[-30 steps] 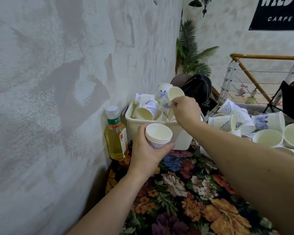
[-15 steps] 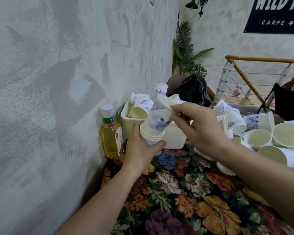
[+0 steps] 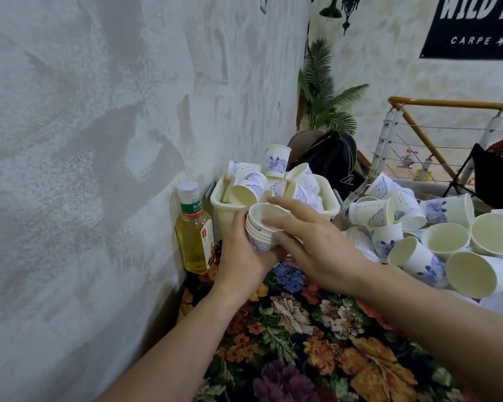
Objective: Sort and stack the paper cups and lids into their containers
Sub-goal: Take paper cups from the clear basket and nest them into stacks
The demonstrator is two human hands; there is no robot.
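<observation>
Head view, looking down at both hands over flowered cloth on the surface (image 3: 317, 329). Left hand (image 3: 244, 256), grip closed around short stack of nested white paper cups with blue flower print (image 3: 260, 227), held upright just in front of cream plastic tub (image 3: 224, 210). Right hand (image 3: 311, 245), fingers mostly straight, resting against rim and side of the top cup, apparently pressing it down into the stack; grip released, not curled round anything.

Progress, as a judgement: only early part done. Four or so rims visible in the held stack. Inside the cream tub, more cups (image 3: 276, 181) lying in disorder, tilted and on their sides, one standing upright on top; not sorted. To the right, large loose pile of same cups (image 3: 418, 236), some open mouth up, some tipped over, touching each other. Lids not seen clearly anywhere; cannot tell if any are handled. Most of stacking remains.

Materials: cups of thin matte paper, tapered shape, rolled rim, pale cream inside, easy to crush if squeezed. Tub smooth, rigid, rounded edge. Cloth dense floral pattern, soft look. Beside the tub, clear plastic bottle with yellow liquid and green label (image 3: 193, 230), against rough plastered wall (image 3: 84, 140).
</observation>
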